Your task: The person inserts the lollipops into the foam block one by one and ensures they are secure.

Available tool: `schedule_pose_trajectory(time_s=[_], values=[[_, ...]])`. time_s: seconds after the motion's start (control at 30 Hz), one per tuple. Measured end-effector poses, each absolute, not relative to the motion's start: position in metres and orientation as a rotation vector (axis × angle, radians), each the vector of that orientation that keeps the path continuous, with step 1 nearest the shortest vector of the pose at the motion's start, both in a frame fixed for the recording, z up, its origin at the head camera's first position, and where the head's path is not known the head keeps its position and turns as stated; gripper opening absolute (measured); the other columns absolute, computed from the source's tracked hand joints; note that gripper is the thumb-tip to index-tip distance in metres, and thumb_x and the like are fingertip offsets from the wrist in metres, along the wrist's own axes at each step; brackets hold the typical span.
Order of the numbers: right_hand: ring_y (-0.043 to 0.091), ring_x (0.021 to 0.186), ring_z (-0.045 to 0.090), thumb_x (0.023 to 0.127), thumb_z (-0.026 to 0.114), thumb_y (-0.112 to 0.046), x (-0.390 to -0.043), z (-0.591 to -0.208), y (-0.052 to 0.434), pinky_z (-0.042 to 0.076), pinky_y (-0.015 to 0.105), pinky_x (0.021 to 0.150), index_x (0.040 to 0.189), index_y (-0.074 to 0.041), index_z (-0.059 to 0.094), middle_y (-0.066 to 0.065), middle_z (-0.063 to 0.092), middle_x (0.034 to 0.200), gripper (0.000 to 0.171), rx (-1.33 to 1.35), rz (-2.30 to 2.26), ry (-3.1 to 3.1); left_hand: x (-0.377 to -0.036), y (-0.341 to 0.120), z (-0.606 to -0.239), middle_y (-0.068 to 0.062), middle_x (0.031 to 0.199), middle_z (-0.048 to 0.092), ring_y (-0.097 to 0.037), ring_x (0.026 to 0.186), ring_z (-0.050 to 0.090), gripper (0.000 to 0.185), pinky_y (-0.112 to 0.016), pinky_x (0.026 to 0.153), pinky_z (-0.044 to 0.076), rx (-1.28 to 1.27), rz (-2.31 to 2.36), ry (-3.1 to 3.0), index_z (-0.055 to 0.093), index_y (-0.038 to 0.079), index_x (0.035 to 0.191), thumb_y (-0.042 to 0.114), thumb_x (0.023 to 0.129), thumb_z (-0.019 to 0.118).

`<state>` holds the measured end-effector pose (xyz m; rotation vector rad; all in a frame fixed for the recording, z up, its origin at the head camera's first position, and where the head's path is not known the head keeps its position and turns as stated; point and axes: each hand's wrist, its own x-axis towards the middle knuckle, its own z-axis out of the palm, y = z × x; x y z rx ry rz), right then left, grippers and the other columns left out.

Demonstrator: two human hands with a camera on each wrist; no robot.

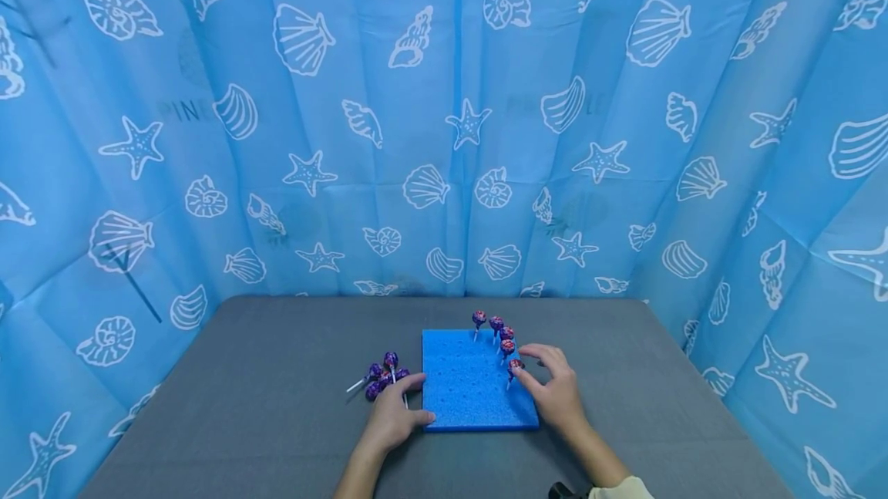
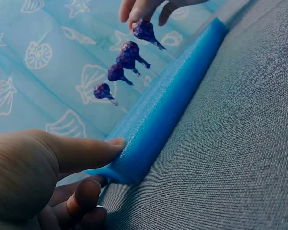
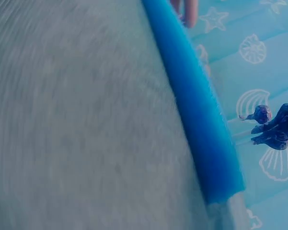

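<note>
A blue foam block (image 1: pixel 468 399) lies on the table, with several purple-wrapped lollipops standing in it by their sticks in a line along its far right part. My left hand (image 1: pixel 392 416) grips the block's left edge, the thumb on top and the other fingers curled at the side and below. My right hand (image 1: pixel 556 389) is at the right edge, finger and thumb spread apart, the thumb at the nearest lollipop (image 1: pixel 515 368). In the left wrist view its fingertips are beside that lollipop's head (image 2: pixel 144 29). The right wrist view hides the right hand's fingers.
More wrapped lollipops (image 1: pixel 375 385) lie in a loose pile just left of the block, partly behind my left hand. The grey table (image 1: pixel 291 406) backs onto a blue curtain (image 1: pixel 388 136) printed with white shells and starfish.
</note>
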<state>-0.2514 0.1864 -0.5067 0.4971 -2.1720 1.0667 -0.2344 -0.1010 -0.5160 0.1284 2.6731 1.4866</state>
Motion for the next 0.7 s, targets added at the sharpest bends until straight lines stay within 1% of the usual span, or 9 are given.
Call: schedule_pose_trajectory(time_s=[0.1, 0.2, 0.27, 0.33, 0.4, 0.47, 0.53, 0.63, 0.7], values=[[0.017, 0.106, 0.055, 0.086, 0.073, -0.004, -0.248, -0.508, 0.186, 0.048, 0.032, 0.084, 0.111, -0.01, 0.068, 0.004, 0.065, 0.114, 0.026, 0.393, 1.234, -2.156, -0.235, -0.101, -0.517, -0.015, 0.133, 0.057, -0.043, 0.129, 0.043, 0.062, -0.064, 0.101, 0.031, 0.137, 1.491, 2.671, 0.06, 0.013, 0.131, 0.016, 0.074, 0.084], [0.021, 0.107, 0.055, 0.092, 0.066, -0.005, -0.246, -0.51, 0.186, 0.047, 0.026, 0.086, 0.116, -0.005, 0.066, 0.009, 0.063, 0.117, 0.023, 0.312, 1.401, -2.117, -0.235, -0.102, -0.518, -0.015, 0.133, 0.057, -0.043, 0.129, 0.043, 0.061, -0.064, 0.101, 0.031, 0.142, 1.495, 2.667, 0.061, 0.013, 0.13, 0.016, 0.074, 0.084], [0.021, 0.108, 0.055, 0.095, 0.062, -0.007, -0.246, -0.512, 0.186, 0.045, 0.019, 0.087, 0.118, -0.003, 0.064, 0.012, 0.063, 0.118, 0.023, 0.249, 1.492, -2.105, -0.236, -0.102, -0.518, -0.016, 0.134, 0.056, -0.044, 0.129, 0.043, 0.061, -0.064, 0.101, 0.032, 0.14, 1.499, 2.666, 0.061, 0.013, 0.13, 0.015, 0.074, 0.084], [0.018, 0.108, 0.055, 0.098, 0.06, -0.011, -0.247, -0.514, 0.188, 0.043, 0.013, 0.087, 0.12, -0.001, 0.063, 0.013, 0.062, 0.12, 0.025, 0.175, 1.558, -2.111, -0.236, -0.102, -0.518, -0.017, 0.135, 0.055, -0.043, 0.129, 0.043, 0.059, -0.064, 0.1, 0.032, 0.131, 1.508, 2.658, 0.062, 0.014, 0.129, 0.015, 0.074, 0.084], [0.011, 0.107, 0.055, 0.099, 0.058, -0.015, -0.249, -0.518, 0.19, 0.042, 0.011, 0.087, 0.122, -0.002, 0.062, 0.013, 0.062, 0.122, 0.027, 0.099, 1.609, -2.132, -0.236, -0.102, -0.518, -0.017, 0.136, 0.054, -0.043, 0.129, 0.043, 0.058, -0.064, 0.101, 0.032, 0.123, 1.514, 2.654, 0.063, 0.015, 0.128, 0.015, 0.074, 0.084], [0.006, 0.106, 0.055, 0.099, 0.057, -0.017, -0.252, -0.521, 0.192, 0.044, 0.012, 0.086, 0.124, -0.001, 0.06, 0.015, 0.06, 0.125, 0.029, 0.044, 1.665, -2.145, -0.236, -0.102, -0.518, -0.017, 0.136, 0.054, -0.043, 0.129, 0.043, 0.057, -0.064, 0.101, 0.032, 0.117, 1.522, 2.65, 0.063, 0.015, 0.128, 0.016, 0.074, 0.084], [0.007, 0.106, 0.057, 0.1, 0.056, -0.016, -0.255, -0.524, 0.194, 0.046, 0.014, 0.084, 0.126, -0.001, 0.059, 0.017, 0.059, 0.127, 0.031, 0.006, 1.71, -2.162, -0.235, -0.102, -0.519, -0.016, 0.136, 0.054, -0.043, 0.129, 0.043, 0.057, -0.063, 0.101, 0.032, 0.12, 1.52, 2.656, 0.064, 0.016, 0.127, 0.017, 0.074, 0.084], [0.018, 0.108, 0.06, 0.1, 0.056, -0.012, -0.259, -0.525, 0.196, 0.051, 0.019, 0.083, 0.129, 0.001, 0.056, 0.022, 0.056, 0.129, 0.032, -0.026, 1.758, -2.198, -0.234, -0.103, -0.519, -0.016, 0.135, 0.055, -0.042, 0.128, 0.044, 0.056, -0.063, 0.1, 0.033, 0.142, 1.513, 2.667, 0.064, 0.016, 0.126, 0.018, 0.074, 0.084], [0.027, 0.111, 0.059, 0.099, 0.057, -0.011, -0.261, -0.524, 0.196, 0.052, 0.024, 0.084, 0.13, 0.001, 0.055, 0.023, 0.055, 0.129, 0.033, -0.045, 1.761, -2.249, -0.233, -0.103, -0.519, -0.016, 0.135, 0.055, -0.042, 0.128, 0.044, 0.055, -0.064, 0.1, 0.033, 0.156, 1.507, 2.673, 0.064, 0.016, 0.126, 0.019, 0.075, 0.083]])
